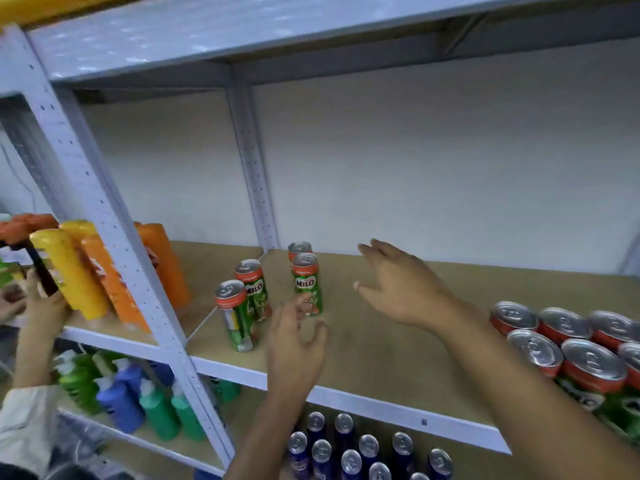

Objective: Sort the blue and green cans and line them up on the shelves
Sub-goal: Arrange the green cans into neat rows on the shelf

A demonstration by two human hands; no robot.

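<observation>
Several green Milo cans (307,284) stand upright in two short rows at the left end of the wooden middle shelf (374,344). A bigger cluster of green cans (568,348) sits at the shelf's right front. Blue cans (349,448) stand packed on the shelf below. My left hand (294,344) hovers just in front of the nearest Milo cans, fingers loosely spread, holding nothing. My right hand (398,289) reaches over the bare middle of the shelf with spread fingers, also empty.
A perforated grey upright (110,216) divides this bay from the left one, where orange and yellow bottles (90,271) lean. Another person's hand (38,306) handles them. Green and blue spray bottles (138,400) fill the lower left shelf. An upper shelf (242,36) hangs overhead.
</observation>
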